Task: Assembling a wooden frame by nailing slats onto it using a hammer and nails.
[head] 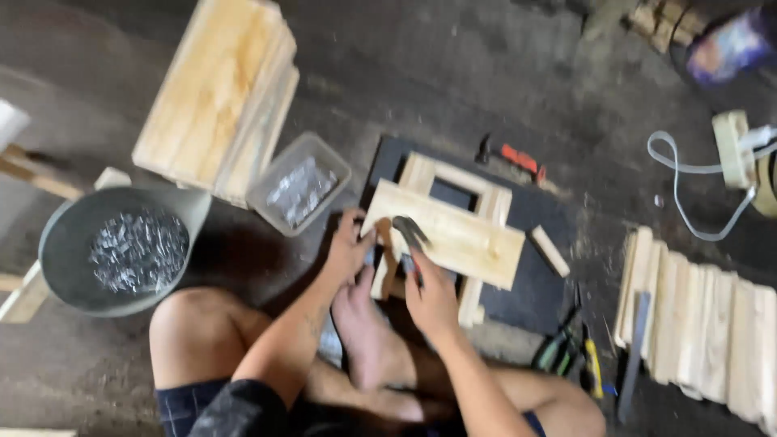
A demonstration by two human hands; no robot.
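Just beyond both hands, a pale plank [453,235] lies across a wooden frame [421,174], long axis running left to right; the right hand [430,295], nearer, grips a hammer [411,235], while the left hand [350,247] pinches the plank's near-left corner.

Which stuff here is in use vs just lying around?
In use: hammer in right hand; left hand steadying wooden frame on black board.

Lying about: plank stack, slat row, grey bowl, clear tub, orange tool.
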